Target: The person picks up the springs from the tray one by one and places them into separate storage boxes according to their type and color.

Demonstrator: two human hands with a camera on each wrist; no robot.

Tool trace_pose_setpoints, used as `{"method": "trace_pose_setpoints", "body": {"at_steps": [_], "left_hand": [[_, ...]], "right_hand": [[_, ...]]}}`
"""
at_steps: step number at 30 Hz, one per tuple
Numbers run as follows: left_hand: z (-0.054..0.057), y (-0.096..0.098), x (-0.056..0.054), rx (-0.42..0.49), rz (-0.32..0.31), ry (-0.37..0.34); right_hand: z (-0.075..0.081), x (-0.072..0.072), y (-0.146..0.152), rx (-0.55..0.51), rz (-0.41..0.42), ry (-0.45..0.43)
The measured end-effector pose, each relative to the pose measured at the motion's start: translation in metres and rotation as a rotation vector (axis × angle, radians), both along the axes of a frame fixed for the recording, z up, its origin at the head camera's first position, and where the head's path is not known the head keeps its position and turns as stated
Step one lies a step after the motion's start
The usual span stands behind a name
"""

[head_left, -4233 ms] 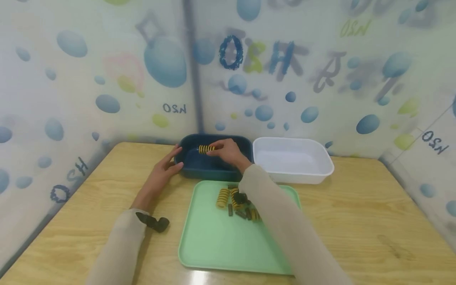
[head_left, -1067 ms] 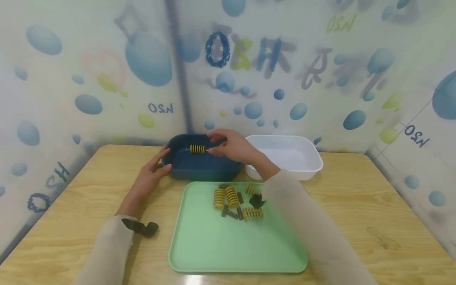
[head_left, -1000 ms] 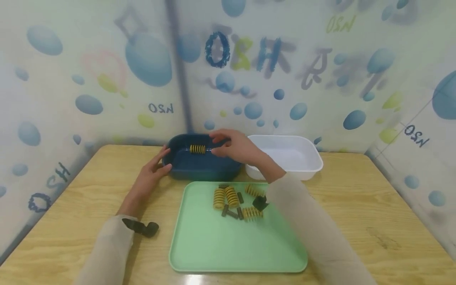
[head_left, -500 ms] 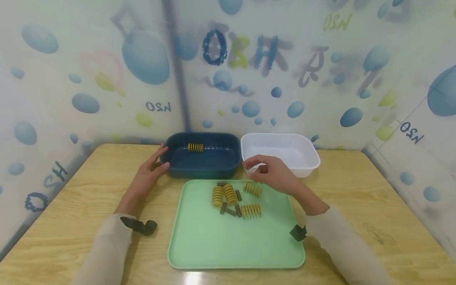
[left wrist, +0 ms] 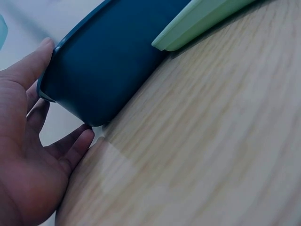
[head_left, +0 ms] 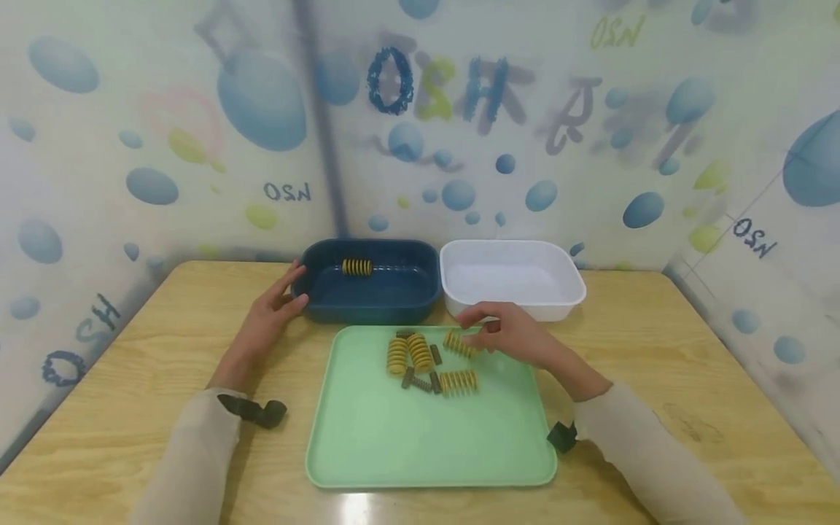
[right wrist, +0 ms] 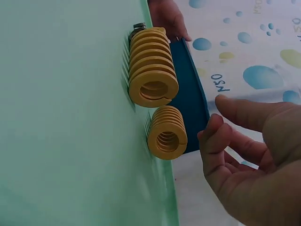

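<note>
On my feed the worktop (head_left: 682, 386) carries the green tray (head_left: 420, 452) nearest, and I take its middle as my dial. At 2 o'clock on it lies a yellow spring (head_left: 459, 382), with small dark springs (head_left: 421, 383) just beside it. Two fat springs (head_left: 410, 353) lean together towards 11 and 12. At 1 o'clock is the upper spring (head_left: 458, 344); my right grip (head_left: 515, 337) is loose and reaches over its end from 2 o'clock, fingers bent and parted. Whether they touch it I cannot tell. Out at 10 o'clock my left grip (head_left: 262, 321) is released, fingers spread against the 9 o'clock end of the blue bin (head_left: 374, 315). That bin stands at 11 o'clock, one coil (head_left: 357, 267) lying inside towards its far side. The white bin (head_left: 558, 312) sits beside it at 1 o'clock, and the patterned wall (head_left: 584, 168) rises behind both.
</note>
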State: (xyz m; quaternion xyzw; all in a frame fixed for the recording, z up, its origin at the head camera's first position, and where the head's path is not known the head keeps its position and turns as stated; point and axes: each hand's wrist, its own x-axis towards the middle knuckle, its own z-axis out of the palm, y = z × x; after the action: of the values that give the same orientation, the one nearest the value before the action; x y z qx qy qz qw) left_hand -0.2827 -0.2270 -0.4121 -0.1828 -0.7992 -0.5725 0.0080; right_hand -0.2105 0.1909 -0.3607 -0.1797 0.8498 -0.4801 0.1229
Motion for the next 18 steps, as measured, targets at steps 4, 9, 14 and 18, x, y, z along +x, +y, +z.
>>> {"method": "trace_pose_setpoints", "body": {"at_steps": [4, 9, 14, 18], "left_hand": [[0.000, 0.001, 0.000, 0.019, 0.000, -0.003], [0.000, 0.003, -0.001, 0.030, -0.005, 0.001], [0.000, 0.004, 0.000, 0.058, -0.011, 0.005], [0.002, 0.004, 0.001, 0.024, 0.006, 0.013]], "right_hand": [[-0.007, -0.001, 0.006, -0.003, -0.015, -0.004], [-0.022, 0.001, 0.015, -0.070, -0.057, 0.026], [-0.031, 0.002, 0.016, -0.094, -0.082, 0.045], [-0.026, 0.006, 0.011, -0.055, -0.064, 0.045]]}}
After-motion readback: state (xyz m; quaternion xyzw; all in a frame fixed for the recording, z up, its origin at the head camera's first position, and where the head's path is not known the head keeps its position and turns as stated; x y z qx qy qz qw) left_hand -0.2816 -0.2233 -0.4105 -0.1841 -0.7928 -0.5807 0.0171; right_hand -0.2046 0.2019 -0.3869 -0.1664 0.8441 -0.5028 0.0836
